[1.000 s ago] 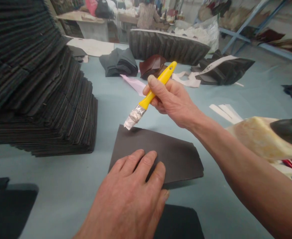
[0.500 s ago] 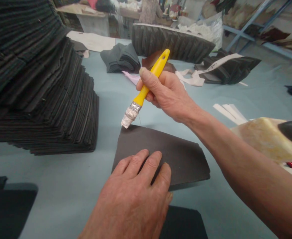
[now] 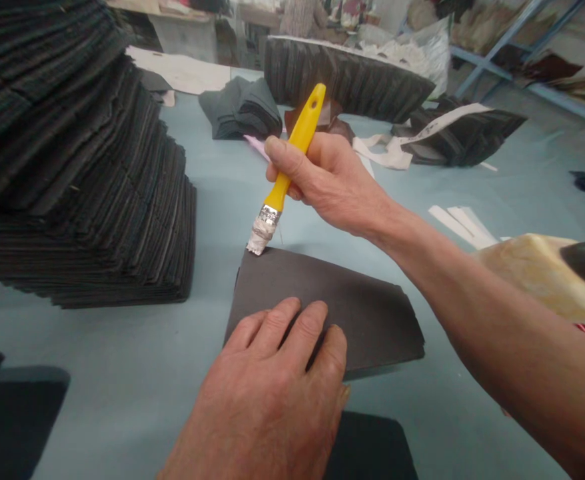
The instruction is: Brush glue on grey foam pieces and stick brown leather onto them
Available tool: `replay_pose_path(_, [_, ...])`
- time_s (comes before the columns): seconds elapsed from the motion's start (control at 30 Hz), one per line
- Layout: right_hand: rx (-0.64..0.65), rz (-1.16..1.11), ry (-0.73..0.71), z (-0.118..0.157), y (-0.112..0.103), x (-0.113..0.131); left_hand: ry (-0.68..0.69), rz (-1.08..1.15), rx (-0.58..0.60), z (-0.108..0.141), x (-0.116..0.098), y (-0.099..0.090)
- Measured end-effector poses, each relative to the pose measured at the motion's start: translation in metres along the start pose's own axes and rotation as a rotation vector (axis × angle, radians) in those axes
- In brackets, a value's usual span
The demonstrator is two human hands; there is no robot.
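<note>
My right hand (image 3: 327, 173) grips a paintbrush (image 3: 300, 143) by its yellow handle, thumb along the front. The brush's whitish, caked bristles point down and meet the far left corner of a dark grey panel (image 3: 317, 280). This panel looks like a thin stack of flat pieces, with ragged edges at its right end. My left hand (image 3: 267, 387) lies flat on the near part of the panel, fingers stretched out and slightly apart. Below it, another dark piece (image 3: 370, 447) shows partly from under the hand.
A tall stack of dark pieces (image 3: 157, 247) rises on the left. Behind are folded grey cloth (image 3: 242, 110), a long row of dark pieces (image 3: 342, 83) and a tied bundle (image 3: 462, 137). At right sit white strips (image 3: 462, 223) and a yellowish container (image 3: 532, 277). A person (image 3: 302, 18) is at the back.
The brush tip has shifted slightly right along the panel's far left corner, and its handle stands a little more upright. My left hand stays on the panel.
</note>
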State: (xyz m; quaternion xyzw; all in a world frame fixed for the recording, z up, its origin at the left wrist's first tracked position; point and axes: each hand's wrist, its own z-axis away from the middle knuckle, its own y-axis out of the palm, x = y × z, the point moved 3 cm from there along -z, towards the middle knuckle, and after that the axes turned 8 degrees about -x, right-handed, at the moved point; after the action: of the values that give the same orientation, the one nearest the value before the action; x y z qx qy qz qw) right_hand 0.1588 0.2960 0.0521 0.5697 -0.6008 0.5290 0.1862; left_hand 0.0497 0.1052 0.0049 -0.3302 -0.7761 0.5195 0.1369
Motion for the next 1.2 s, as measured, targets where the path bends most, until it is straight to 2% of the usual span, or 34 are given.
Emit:
replay_pose_path(0.3, [0.024, 0.060, 0.011, 0.001, -0.006, 0.004, 0.004, -0.009, -0.004, -0.002, 0.001, -0.003])
replay_pose_path(0.6, [-0.014, 0.051, 0.038, 0.002, -0.012, 0.012, -0.012, -0.009, 0.087, 0.001, 0.002, 0.000])
replay_pose_path(0.73, [-0.040, 0.036, 0.073, 0.002, -0.002, 0.020, 0.000, -0.006, 0.083, 0.000, 0.002, -0.004])
replay_pose_path(0.87, [0.005, 0.003, 0.054, 0.001, 0.005, 0.021, -0.001, -0.019, 0.071, -0.001, 0.002, -0.004])
replay_pose_path(1.03, [0.032, 0.114, 0.044, -0.001, 0.000, 0.020, -0.022, -0.022, 0.058, -0.002, 0.000, 0.002])
replay_pose_path(1.2, [0.043, 0.187, -0.006, -0.001, -0.007, 0.019, -0.039, -0.016, 0.017, -0.002, 0.000, -0.006])
